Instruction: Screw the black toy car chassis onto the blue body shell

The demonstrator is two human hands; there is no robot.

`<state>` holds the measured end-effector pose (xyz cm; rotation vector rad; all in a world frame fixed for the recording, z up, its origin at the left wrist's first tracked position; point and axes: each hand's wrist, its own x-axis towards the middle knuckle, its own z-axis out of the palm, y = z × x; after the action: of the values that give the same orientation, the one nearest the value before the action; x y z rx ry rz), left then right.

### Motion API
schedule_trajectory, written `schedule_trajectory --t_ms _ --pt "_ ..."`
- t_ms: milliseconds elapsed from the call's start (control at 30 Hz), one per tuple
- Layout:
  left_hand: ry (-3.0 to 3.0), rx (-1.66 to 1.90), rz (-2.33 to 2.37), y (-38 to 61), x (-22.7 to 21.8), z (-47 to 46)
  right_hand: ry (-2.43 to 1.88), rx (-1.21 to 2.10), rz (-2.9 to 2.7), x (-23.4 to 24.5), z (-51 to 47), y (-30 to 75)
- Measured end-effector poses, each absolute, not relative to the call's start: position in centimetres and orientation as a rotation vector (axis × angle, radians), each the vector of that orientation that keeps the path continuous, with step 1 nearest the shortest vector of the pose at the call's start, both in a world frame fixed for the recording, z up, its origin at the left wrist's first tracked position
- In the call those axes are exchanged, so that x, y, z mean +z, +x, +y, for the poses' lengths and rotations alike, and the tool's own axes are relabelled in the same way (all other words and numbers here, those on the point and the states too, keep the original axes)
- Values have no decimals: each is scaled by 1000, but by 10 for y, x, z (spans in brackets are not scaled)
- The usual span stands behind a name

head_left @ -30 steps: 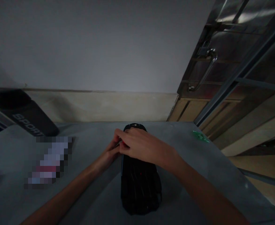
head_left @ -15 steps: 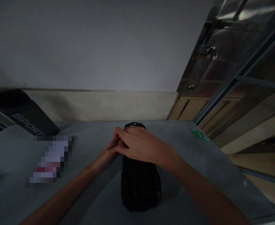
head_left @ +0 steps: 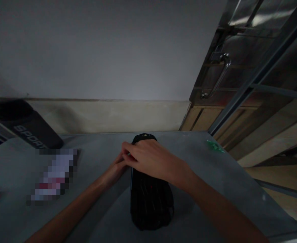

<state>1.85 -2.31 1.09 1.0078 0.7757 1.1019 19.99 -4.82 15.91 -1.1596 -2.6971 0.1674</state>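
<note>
A glossy black toy car [head_left: 152, 202] lies lengthwise on the grey table [head_left: 98, 209] in front of me. Its rounded far end shows just beyond my hands. My right hand [head_left: 148, 157] reaches across its top, the fingers bent down over the car's left side. At that same side, my left hand [head_left: 120, 162] is closed against the car, its fingertips partly hidden by the right hand. Both hands meet at this spot; the small part under the fingers cannot be made out.
A dark bottle marked SPORT [head_left: 34, 128] stands at the back left. Near it lies a blurred-out flat item [head_left: 54, 173]. A crumpled green wrapper [head_left: 215, 146] is at the right edge. Behind the table is a wall [head_left: 113, 50]; a metal frame post [head_left: 239, 101] rises at right.
The view has shifted slightly. My right hand's fingers have moved a little left along the car's side; both hands stay on the car.
</note>
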Motion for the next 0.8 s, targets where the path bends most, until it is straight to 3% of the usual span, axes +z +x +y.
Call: schedule_trajectory --t_ms 800 --pt "965 1061 760 20 15 -24 -1062 217 -2740 164 -47 199"
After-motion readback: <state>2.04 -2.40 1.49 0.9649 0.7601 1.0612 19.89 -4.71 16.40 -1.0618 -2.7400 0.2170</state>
